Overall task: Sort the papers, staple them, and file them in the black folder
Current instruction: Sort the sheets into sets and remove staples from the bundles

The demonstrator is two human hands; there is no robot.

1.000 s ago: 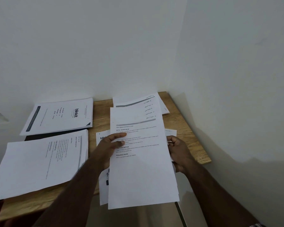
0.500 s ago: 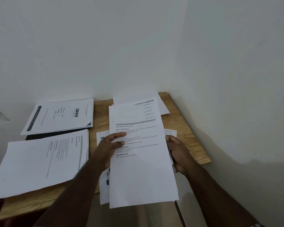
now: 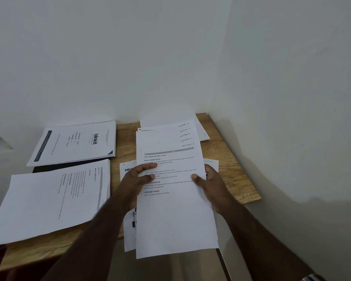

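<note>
In the middle of the frame, both hands hold a stack of printed papers [image 3: 174, 209] above the wooden worktop [image 3: 231, 159]. The left hand [image 3: 136, 183] grips its left edge, with the fingers [image 3: 148, 166] lying on the top page. The right hand [image 3: 213, 185] grips the right edge, thumb on the page. At the left lie two more paper piles, a near pile [image 3: 49, 201] and a far pile [image 3: 75, 142], and a black folder [image 3: 69, 166] shows between them. More sheets [image 3: 201, 130] lie at the far corner by the white wall [image 3: 130, 57].
</note>
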